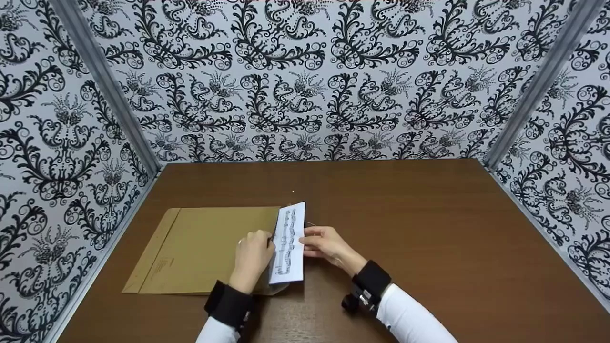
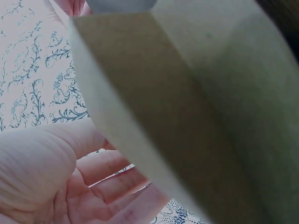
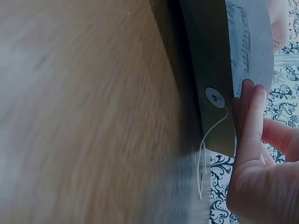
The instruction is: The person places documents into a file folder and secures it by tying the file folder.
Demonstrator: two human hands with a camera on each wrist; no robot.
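A tan kraft envelope (image 1: pixel 205 243) lies flat on the left half of the table. At its right-hand mouth stands a white sheet of printed music (image 1: pixel 291 247), tilted, its lower part hidden by the envelope in the right wrist view. My left hand (image 1: pixel 252 257) grips the envelope's upper layer near the mouth; the left wrist view shows the lifted paper edge passing in front of the fingers (image 2: pixel 114 184). With its fingers and thumb, my right hand (image 1: pixel 329 244) pinches the sheet's right edge. A round button (image 3: pixel 215 97) with a white string (image 3: pixel 202 172) sits on the envelope flap.
The brown wooden table (image 1: pixel 410 214) is enclosed by walls with black-and-white scroll wallpaper (image 1: pixel 305 95). Black wrist bands with cameras (image 1: pixel 364 290) are worn on both arms. A tiny pale speck (image 1: pixel 293 191) lies behind the envelope.
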